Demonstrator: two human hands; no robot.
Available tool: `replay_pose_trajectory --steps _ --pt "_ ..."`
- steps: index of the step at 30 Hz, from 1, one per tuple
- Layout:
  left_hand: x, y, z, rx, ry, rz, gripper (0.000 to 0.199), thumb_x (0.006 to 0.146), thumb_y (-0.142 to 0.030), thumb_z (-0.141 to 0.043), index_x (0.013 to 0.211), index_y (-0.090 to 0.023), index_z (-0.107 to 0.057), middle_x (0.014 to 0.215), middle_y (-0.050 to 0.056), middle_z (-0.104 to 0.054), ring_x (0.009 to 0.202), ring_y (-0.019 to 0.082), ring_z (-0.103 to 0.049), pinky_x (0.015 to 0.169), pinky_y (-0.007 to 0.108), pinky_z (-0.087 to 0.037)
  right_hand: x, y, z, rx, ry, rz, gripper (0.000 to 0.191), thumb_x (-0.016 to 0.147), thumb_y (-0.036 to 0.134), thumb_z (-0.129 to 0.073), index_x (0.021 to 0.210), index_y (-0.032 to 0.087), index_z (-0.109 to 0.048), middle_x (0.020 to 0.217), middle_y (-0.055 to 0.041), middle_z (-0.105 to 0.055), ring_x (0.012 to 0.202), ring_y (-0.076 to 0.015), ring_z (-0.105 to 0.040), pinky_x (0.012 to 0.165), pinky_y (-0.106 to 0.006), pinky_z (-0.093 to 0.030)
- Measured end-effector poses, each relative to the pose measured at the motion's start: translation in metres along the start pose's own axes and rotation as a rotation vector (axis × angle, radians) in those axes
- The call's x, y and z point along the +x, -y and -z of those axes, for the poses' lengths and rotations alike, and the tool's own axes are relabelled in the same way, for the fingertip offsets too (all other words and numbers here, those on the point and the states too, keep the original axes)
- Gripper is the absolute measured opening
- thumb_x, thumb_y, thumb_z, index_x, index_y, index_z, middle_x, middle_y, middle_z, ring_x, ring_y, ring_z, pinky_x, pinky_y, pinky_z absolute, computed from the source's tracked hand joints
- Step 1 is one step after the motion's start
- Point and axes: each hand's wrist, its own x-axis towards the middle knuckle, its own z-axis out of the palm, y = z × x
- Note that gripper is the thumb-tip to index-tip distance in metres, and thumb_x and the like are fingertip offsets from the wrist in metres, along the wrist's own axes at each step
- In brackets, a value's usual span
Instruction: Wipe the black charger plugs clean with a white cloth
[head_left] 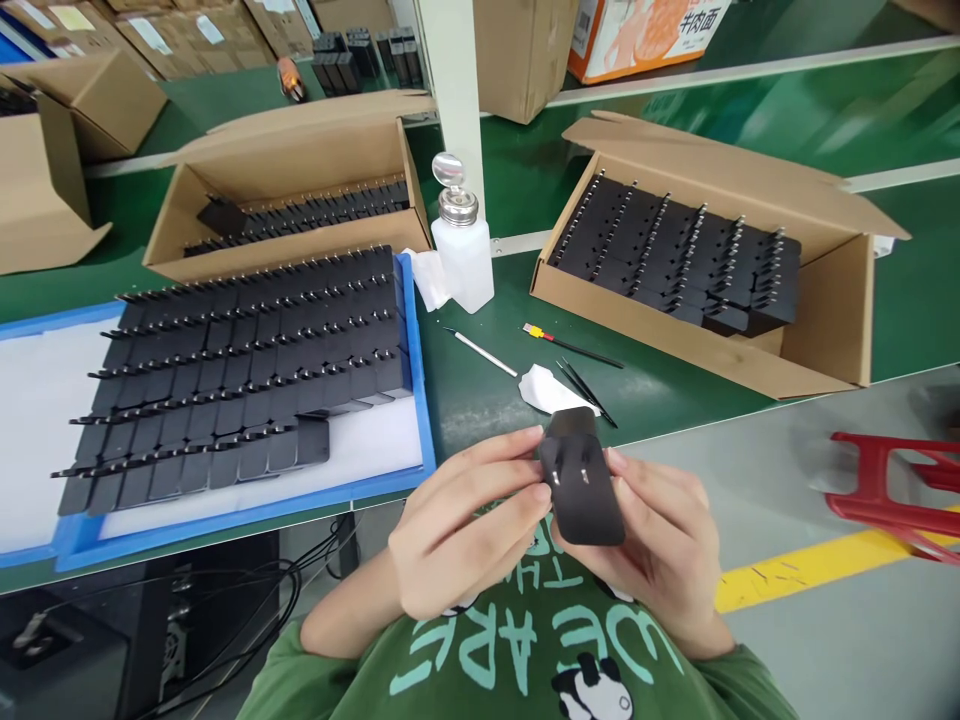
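Note:
A black plug adapter (pixel 581 490) with two metal prongs is held in front of my chest, prongs facing up. My left hand (pixel 465 525) grips its left side with thumb and fingers. My right hand (pixel 660 545) supports it from the right and below. On the green bench to the left, a blue-rimmed tray (pixel 420 400) carries several rows of the same black adapters (pixel 247 370). A cardboard box (pixel 825 330) at the right holds more adapters (pixel 682 260).
A second cardboard box (pixel 292 170) of adapters stands behind the tray. A white pump bottle (pixel 461 250), a swab (pixel 480 352), a thin screwdriver (pixel 574 347), tweezers (pixel 589 392) and a white wipe (pixel 547 388) lie mid-bench. A red stool (pixel 892 480) stands at right.

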Motion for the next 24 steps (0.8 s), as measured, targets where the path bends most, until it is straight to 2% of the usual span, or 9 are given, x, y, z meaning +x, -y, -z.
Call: replay_pose_trajectory --steps 4,8,11,17,20,24 --pt "0.0031 -0.0018 0.0031 0.03 0.014 -0.064 0.021 0.084 -0.002 -0.07 0.105 -0.007 -0.067 0.097 0.01 -0.075 0.109 0.025 -0.073 0.094 0.034 -0.066 0.0026 0.0007 0.0005 -0.063 -0.019 0.1 0.044 0.079 0.026 -0.081 0.12 0.025 -0.065 0.104 -0.0089 -0.075 0.082 -0.0259 -0.076 0.065 -0.04 -0.068" --pt "0.0048 -0.0028 0.0046 0.061 0.031 -0.063 0.016 0.087 -0.002 -0.067 0.102 -0.009 -0.067 0.095 0.008 -0.075 0.106 0.025 -0.075 0.089 0.036 -0.068 0.0068 0.0019 0.0 -0.08 -0.049 0.105 0.043 0.08 0.028 -0.081 0.12 0.024 -0.065 0.096 -0.0063 -0.075 0.077 -0.0235 -0.075 0.061 -0.037 -0.067" --pt "0.0035 -0.0015 0.0017 0.035 0.025 -0.08 0.015 0.086 -0.001 -0.067 0.1 -0.007 -0.068 0.095 0.008 -0.074 0.104 0.024 -0.075 0.093 0.038 -0.068 0.0079 0.0032 -0.0008 -0.087 -0.062 0.1 0.043 0.079 0.027 -0.082 0.119 0.024 -0.065 0.095 -0.0059 -0.075 0.079 -0.0227 -0.075 0.062 -0.035 -0.067" --pt "0.0028 -0.0002 -0.0013 0.021 -0.026 -0.074 0.015 0.085 0.0 -0.068 0.1 -0.006 -0.068 0.095 0.007 -0.074 0.105 0.022 -0.074 0.093 0.033 -0.067 0.0069 0.0062 -0.0019 -0.091 -0.078 0.108 0.047 0.078 0.023 -0.083 0.12 0.02 -0.064 0.098 -0.0076 -0.074 0.082 -0.0226 -0.075 0.065 -0.035 -0.067" --pt "0.0034 -0.0012 0.0002 0.044 -0.003 -0.096 0.015 0.087 -0.001 -0.068 0.1 -0.007 -0.067 0.096 0.008 -0.075 0.107 0.023 -0.074 0.093 0.034 -0.067 0.0068 0.0072 -0.0021 -0.076 -0.084 0.118 0.046 0.078 0.023 -0.083 0.12 0.019 -0.064 0.097 -0.0081 -0.074 0.082 -0.0227 -0.075 0.066 -0.034 -0.067" --pt "0.0031 -0.0013 0.0005 0.055 -0.038 -0.091 0.012 0.088 -0.003 -0.067 0.099 -0.008 -0.067 0.093 0.007 -0.075 0.102 0.022 -0.075 0.088 0.033 -0.069 0.0074 0.0087 -0.0033 -0.078 -0.081 0.12 0.045 0.077 0.022 -0.083 0.118 0.019 -0.065 0.098 -0.0085 -0.075 0.081 -0.0231 -0.074 0.065 -0.035 -0.066"
